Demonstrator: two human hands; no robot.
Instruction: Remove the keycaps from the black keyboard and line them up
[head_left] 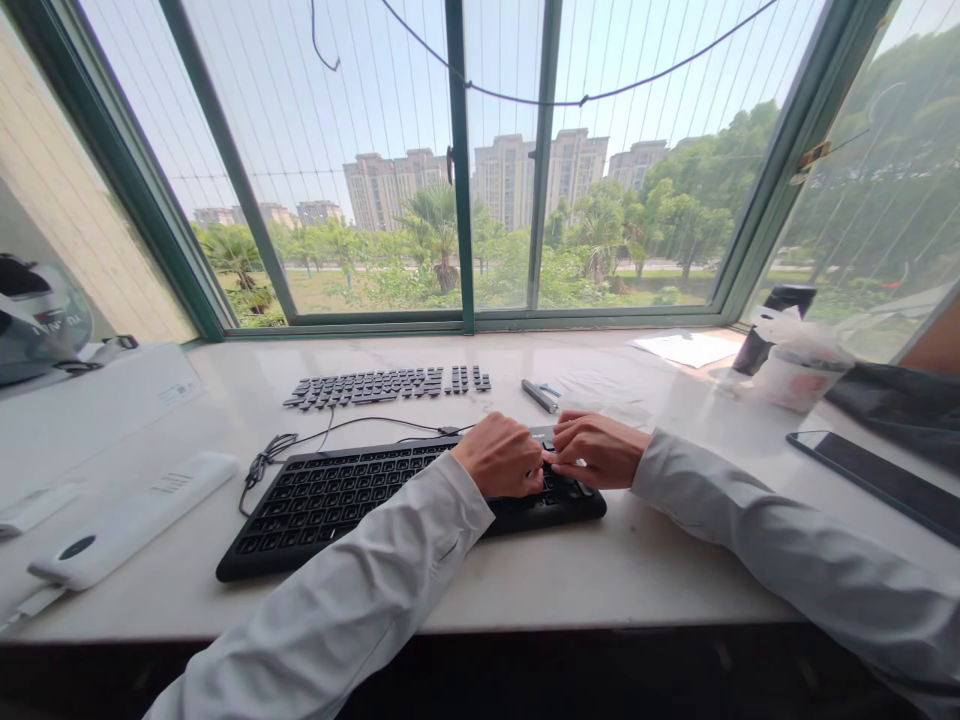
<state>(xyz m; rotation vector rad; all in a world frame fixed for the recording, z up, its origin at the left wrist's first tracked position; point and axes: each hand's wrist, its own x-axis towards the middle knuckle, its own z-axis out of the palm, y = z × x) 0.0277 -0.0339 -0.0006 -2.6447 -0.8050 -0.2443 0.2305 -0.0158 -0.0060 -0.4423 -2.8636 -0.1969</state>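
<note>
A black keyboard (337, 495) lies on the white window ledge (615, 570), its cable (277, 450) looping off its back edge. Both my hands rest over the keyboard's right end. My left hand (501, 455) is curled, its fingers bent down onto the keys. My right hand (596, 448) is also curled and touches the left one; between them a small pale thing shows, too small to name. Behind the keyboard, several loose black keycaps (386, 385) are laid out in rows on the ledge. A dark pen-like tool (538, 395) lies just beyond my hands.
At the left lie a white box (131, 515), a larger flat white box (90, 400) and a helmet (37, 315). At the right are papers (686, 348), a plastic bag (795, 365) beside a dark cup (772, 325), and a dark tablet (877, 480). Window glass closes the far side.
</note>
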